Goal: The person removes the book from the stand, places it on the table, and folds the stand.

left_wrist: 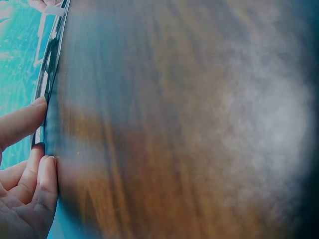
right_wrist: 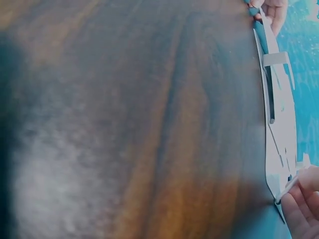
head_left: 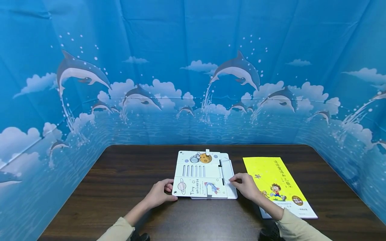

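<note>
A white folding book stand (head_left: 193, 170), printed with an astronaut, a planet and "Tiny universe", lies nearly flat at the table's middle. My left hand (head_left: 161, 192) grips its left edge near the front corner; in the left wrist view, thumb and fingers of the left hand (left_wrist: 30, 174) pinch that edge, seen side-on. At the stand's right side my right hand (head_left: 245, 185) pinches a thin white piece. The right wrist view shows that piece (right_wrist: 286, 190) between the thumb and fingers of the right hand (right_wrist: 304, 201). What it joins to is unclear.
A yellow picture book (head_left: 280, 187) lies to the right, partly under my right forearm. White clips (head_left: 207, 152) stick out at the stand's back and front edges. Behind the dark wooden table (head_left: 135, 167) hangs a blue dolphin-print curtain (head_left: 169, 50).
</note>
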